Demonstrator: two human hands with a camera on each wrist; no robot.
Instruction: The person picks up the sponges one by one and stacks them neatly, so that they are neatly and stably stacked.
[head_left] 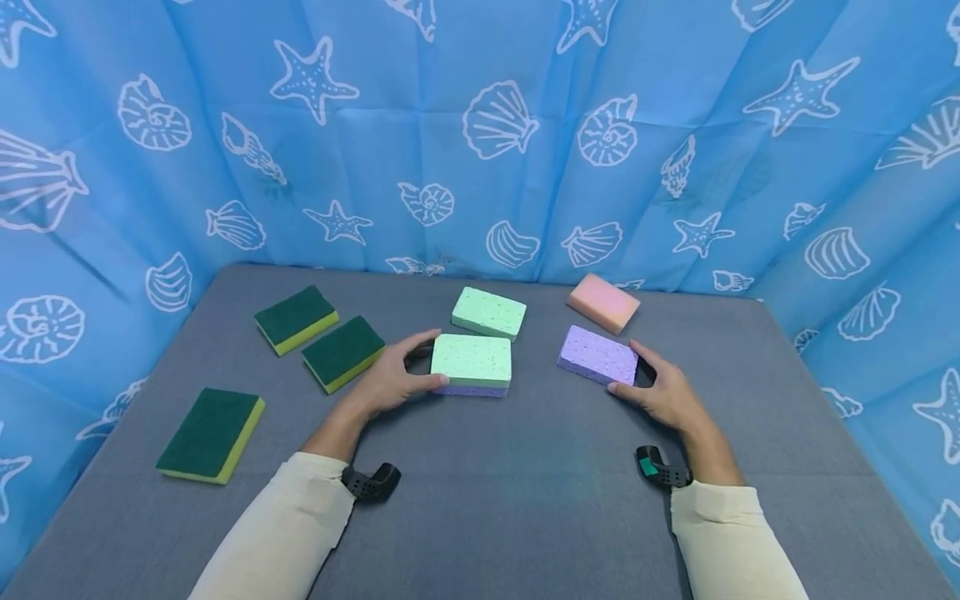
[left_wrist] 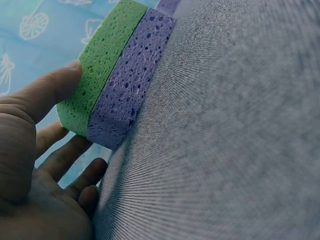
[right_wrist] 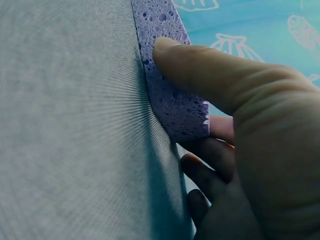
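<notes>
Along the left side of the tabletop [head_left: 480,525] lie three dark green scouring sponges [head_left: 210,432]; closer to its back edge are two pale green sponges [head_left: 471,357], two purple sponges [head_left: 597,354] and one pink sponge [head_left: 602,302]. The left hand [head_left: 393,377] pinches the left end of the front pale green one, stacked on a purple one, long axis parallel to the back edge. The right hand [head_left: 667,393] pinches the other purple one's right end; its long axis slants, that end nearer the front edge. Only the wrist views show the lower fingers [left_wrist: 91,172], bent.
</notes>
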